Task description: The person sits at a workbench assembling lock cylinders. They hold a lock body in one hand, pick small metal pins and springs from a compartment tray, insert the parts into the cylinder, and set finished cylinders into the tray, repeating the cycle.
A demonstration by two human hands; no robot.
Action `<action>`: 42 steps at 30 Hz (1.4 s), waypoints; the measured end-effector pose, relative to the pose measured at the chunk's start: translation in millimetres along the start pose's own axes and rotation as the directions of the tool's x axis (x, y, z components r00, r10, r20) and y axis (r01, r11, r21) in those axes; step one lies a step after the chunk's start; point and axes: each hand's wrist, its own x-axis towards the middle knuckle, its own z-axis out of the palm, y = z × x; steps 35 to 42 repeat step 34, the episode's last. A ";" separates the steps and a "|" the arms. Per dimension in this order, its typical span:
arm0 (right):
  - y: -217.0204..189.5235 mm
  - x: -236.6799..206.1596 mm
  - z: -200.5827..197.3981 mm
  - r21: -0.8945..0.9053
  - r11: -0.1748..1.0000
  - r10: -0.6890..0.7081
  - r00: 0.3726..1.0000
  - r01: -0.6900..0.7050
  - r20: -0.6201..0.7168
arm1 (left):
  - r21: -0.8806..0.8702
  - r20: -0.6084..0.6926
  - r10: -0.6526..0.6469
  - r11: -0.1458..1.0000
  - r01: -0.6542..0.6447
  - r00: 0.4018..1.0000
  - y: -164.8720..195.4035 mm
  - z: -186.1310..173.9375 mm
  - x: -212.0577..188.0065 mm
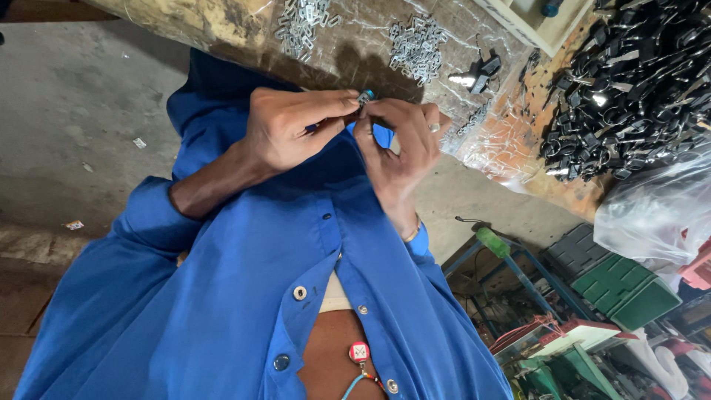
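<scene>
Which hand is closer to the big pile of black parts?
The right hand. It sits on the side toward the black parts pile, apart from it. The left hand is farther, on the other side.

Black clip heap (pixel 633 81) on worktable (pixel 511 141); two metal-piece piles (pixel 416 46); green crate (pixel 626 289) below.

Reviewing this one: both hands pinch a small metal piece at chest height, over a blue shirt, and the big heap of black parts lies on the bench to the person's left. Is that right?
Not quite. The head view shows the heap of black parts on the bench to the person's right, not left. The rest holds: the left hand and right hand pinch a small metal piece over the blue shirt.
</scene>
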 end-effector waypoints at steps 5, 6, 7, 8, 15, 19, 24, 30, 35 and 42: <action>16.8 7.1 -19.8 -0.017 1.000 0.004 0.996 -0.002 0.085 | -0.049 -0.044 -0.073 0.996 0.071 0.996 2.0 -1.0 1.1; 18.2 5.4 -17.0 -0.177 0.984 -0.024 0.999 0.032 0.044 | -0.064 -0.056 -0.082 0.995 0.078 0.995 3.1 -0.5 1.1; 19.6 3.7 -14.7 -0.332 0.941 -0.061 0.998 0.061 0.010 | -0.096 -0.051 -0.102 0.991 0.096 0.994 3.7 -0.9 0.7; 21.5 2.1 -14.7 -0.306 0.950 -0.055 0.998 0.062 0.032 | -0.129 -0.045 -0.121 0.985 0.114 0.992 4.4 -1.7 0.0; 33.6 -7.2 -27.2 -0.201 0.969 -0.125 0.986 0.145 0.112 | -0.263 -0.037 -0.227 0.942 0.210 0.973 2.5 -1.6 0.0; 36.0 -10.8 -23.9 -0.148 0.988 -0.031 0.999 0.036 0.040 | -0.309 0.001 -0.280 0.913 0.266 0.960 2.2 -2.0 -0.9; 33.8 -9.6 -26.9 -0.226 0.969 -0.083 0.994 0.097 0.071 | -0.304 -0.008 -0.285 0.914 0.270 0.958 4.8 -1.1 0.2; 38.7 -9.8 -31.5 -0.178 0.983 -0.019 0.996 0.035 0.089 | -0.252 0.000 -0.273 0.931 0.264 0.962 4.2 -1.5 0.9; 42.3 -14.1 -30.1 -0.222 0.974 -0.020 0.993 0.044 0.112 | -0.307 -0.010 -0.249 0.922 0.234 0.968 1.6 1.3 -1.0; 42.3 -14.1 -30.1 -0.222 0.974 -0.020 0.993 0.044 0.112 | -0.307 -0.010 -0.249 0.922 0.234 0.968 1.6 1.3 -1.0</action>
